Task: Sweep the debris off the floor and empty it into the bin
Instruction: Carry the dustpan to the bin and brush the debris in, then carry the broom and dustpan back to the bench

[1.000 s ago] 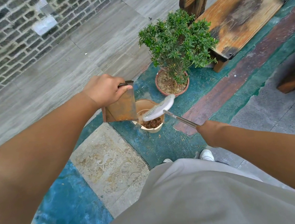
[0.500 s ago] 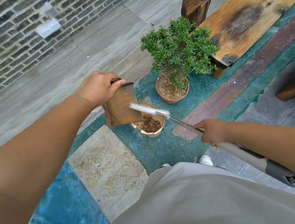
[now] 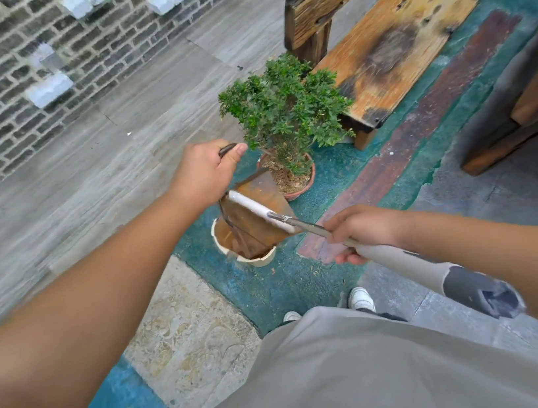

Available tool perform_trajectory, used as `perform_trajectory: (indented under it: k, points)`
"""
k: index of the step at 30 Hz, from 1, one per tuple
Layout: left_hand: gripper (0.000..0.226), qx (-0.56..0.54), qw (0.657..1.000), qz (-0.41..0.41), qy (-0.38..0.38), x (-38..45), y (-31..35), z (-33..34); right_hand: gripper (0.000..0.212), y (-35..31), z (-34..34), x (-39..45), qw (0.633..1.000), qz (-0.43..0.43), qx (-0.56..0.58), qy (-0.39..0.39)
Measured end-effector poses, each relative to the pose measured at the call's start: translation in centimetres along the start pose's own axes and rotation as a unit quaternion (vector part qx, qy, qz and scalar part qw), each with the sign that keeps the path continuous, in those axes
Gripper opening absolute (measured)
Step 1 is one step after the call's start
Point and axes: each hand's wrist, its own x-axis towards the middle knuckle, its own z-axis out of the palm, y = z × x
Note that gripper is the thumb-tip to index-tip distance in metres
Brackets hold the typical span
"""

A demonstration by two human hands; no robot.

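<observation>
A rust-brown dustpan (image 3: 256, 219) hangs over a cream bin (image 3: 259, 260) whose inside is stained brown. Across the dustpan lies a white brush head (image 3: 258, 210) on a silver shaft with a pale grey and dark grey handle (image 3: 444, 277). Behind the bin, a terracotta pot (image 3: 299, 184) carries deep green leaves. Around the bin the floor (image 3: 272, 289) is mottled teal with a maroon band; left of it lie beige and grey slabs.

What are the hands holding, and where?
Left hand grips the dustpan by its handle; right hand grips the brush by its shaft.
</observation>
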Motion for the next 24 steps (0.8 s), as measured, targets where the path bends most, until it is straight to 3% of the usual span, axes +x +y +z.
perform_trajectory:
  k: [2, 5, 7, 9, 10, 12, 15, 20, 24]
  points:
    - [0.045, -0.004, 1.000, 0.007, -0.012, 0.7, 1.9, 1.4, 0.015, 0.8, -1.6, -1.3, 0.985, 0.011, 0.171, -0.019]
    - [0.044, -0.009, 0.999, 0.033, -0.027, 1.8, 5.1, 3.9, 0.028, 4.0, -4.8, -3.0, 0.890, -0.108, 0.438, -0.062]
    - [0.044, -0.015, 0.998, 0.053, -0.039, 2.5, 7.4, 6.1, 0.032, 6.3, -6.4, -4.2, 0.823, -0.205, 0.528, -0.039]
    - [0.046, -0.016, 0.996, 0.074, -0.048, 3.0, 10.0, 8.3, 0.029, 8.2, -7.7, -5.5, 0.786, -0.243, 0.569, 0.027]
    - [0.047, -0.018, 0.995, 0.084, -0.056, 3.3, 11.4, 9.3, 0.036, 8.9, -8.4, -6.2, 0.779, -0.255, 0.569, 0.057]
    - [0.048, -0.028, 0.992, 0.100, -0.071, 3.5, 14.6, 11.2, 0.043, 10.3, -9.9, -7.4, 0.807, -0.276, 0.504, 0.134]
    - [0.046, -0.047, 0.986, 0.134, -0.087, 3.4, 20.1, 14.7, 0.022, 13.3, -13.0, -10.1, 0.844, -0.286, 0.322, 0.319]
    - [0.046, -0.068, 0.967, 0.190, -0.152, 1.1, 30.4, 21.5, 0.007, 21.4, -19.9, -15.1, 0.819, -0.224, 0.207, 0.486]
    - [0.051, -0.071, 0.948, 0.233, -0.206, -2.1, 40.1, 27.7, 0.002, 30.0, -24.2, -20.5, 0.795, -0.175, 0.178, 0.553]
